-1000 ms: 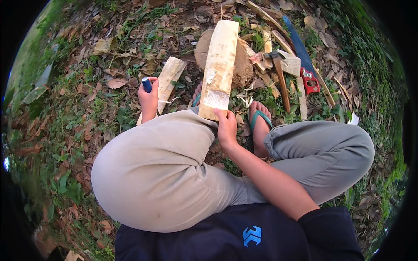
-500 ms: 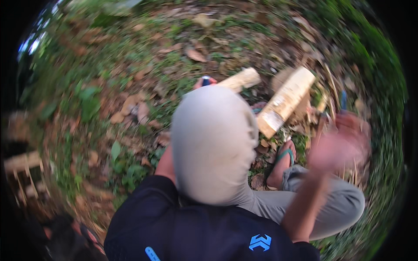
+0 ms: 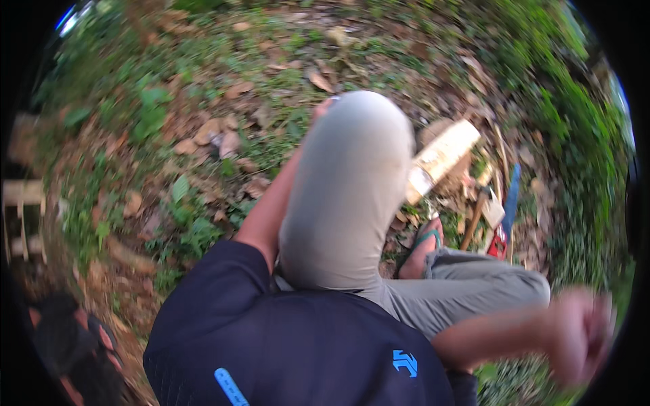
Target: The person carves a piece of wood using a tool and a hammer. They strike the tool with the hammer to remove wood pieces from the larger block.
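Observation:
My raised left knee (image 3: 349, 196) hides most of my left hand (image 3: 322, 109); only a sliver shows at the knee's far left edge. Beside that sliver is a small pale bit I cannot make out, and the fingers are out of sight. Out to the right, past my other knee, my right hand (image 3: 581, 338) is in the air, smeared by motion, its grip unclear. A squared length of pale wood (image 3: 447, 157) leans against a round wood block (image 3: 433, 130) beyond my sandalled foot (image 3: 423, 250).
Right of the foot lie a wooden-handled tool (image 3: 474, 220), a pale flat piece (image 3: 493, 208) and a long blue tool with a red part (image 3: 508, 210). Dry leaves and grass cover the ground. Wooden slats (image 3: 26, 216) and a dark strapped item (image 3: 71, 345) are at left.
My right hand has swung down and outward to the right, uncovering the tools. The shorter wood piece and the blue-and-silver thing by my left hand are now hidden behind the knee.

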### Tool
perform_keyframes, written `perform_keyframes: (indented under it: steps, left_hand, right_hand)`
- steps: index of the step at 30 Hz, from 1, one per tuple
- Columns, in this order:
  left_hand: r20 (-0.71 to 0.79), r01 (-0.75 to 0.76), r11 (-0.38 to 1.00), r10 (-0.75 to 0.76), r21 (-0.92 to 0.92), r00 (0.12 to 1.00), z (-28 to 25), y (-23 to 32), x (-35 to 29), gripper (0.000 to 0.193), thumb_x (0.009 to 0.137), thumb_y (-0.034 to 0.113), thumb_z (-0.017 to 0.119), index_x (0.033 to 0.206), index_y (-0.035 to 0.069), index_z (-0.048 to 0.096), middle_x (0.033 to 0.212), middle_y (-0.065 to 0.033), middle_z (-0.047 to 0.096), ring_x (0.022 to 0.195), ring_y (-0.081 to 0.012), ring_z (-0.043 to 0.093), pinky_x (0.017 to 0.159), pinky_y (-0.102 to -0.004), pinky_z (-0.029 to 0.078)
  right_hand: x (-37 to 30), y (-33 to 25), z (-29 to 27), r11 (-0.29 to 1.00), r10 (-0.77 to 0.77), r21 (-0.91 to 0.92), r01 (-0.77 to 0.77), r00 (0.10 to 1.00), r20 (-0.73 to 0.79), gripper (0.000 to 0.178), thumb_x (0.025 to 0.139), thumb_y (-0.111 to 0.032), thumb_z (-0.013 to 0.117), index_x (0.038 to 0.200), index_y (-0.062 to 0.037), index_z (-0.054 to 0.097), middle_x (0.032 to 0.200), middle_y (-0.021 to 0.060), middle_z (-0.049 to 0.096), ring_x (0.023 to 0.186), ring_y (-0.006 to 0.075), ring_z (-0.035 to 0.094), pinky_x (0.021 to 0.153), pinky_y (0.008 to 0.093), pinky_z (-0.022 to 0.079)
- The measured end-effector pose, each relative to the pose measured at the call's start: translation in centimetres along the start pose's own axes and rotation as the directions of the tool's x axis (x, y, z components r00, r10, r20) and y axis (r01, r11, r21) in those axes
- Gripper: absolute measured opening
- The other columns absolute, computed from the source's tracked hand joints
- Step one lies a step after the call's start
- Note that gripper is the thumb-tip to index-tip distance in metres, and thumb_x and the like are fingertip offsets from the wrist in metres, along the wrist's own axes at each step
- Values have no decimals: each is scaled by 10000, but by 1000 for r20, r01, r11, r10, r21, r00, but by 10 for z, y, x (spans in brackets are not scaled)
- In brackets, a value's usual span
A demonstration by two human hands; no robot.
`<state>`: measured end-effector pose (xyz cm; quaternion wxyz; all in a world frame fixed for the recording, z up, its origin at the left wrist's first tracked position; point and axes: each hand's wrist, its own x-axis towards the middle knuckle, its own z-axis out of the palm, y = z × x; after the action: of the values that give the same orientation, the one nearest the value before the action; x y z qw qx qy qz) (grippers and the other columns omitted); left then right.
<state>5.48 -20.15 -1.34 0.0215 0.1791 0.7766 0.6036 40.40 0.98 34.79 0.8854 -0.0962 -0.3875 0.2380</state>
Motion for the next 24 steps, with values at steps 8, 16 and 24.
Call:
perform_keyframes:
  steps: [8, 16, 24]
  left_hand:
    - [34, 184, 979, -187, 83, 982, -10, -66, 6, 190, 845, 246, 749, 954, 114, 667, 654, 13, 563, 502, -64, 473, 470, -261, 371]
    - [-68, 328, 940, -323, 92, 944, -20, -102, 19, 162, 852, 222, 738, 944, 112, 663, 613, 22, 520, 452, -52, 434, 430, -250, 325]
    - [-97, 382, 912, -398, -148, 912, 4, -39, 28, 143, 924, 106, 651, 1048, 80, 586, 526, 45, 389, 369, -38, 312, 349, -238, 231]
  right_hand:
    - [-245, 166, -44, 470, 882, -822, -320, 137, 451, 167, 853, -34, 575, 1014, -40, 620, 1017, 196, 615, 876, 355, 627, 819, 422, 501]
    - [-444, 224, -102, 868, 458, -495, 50, -466, 757, 260, 806, -25, 604, 1058, -74, 565, 1017, 142, 621, 1015, 333, 639, 814, 440, 548]
    - [-539, 242, -102, 981, 174, -85, 172, -616, 768, 274, 916, -248, 574, 1177, -170, 612, 1180, 62, 603, 1162, 231, 576, 866, 403, 497]
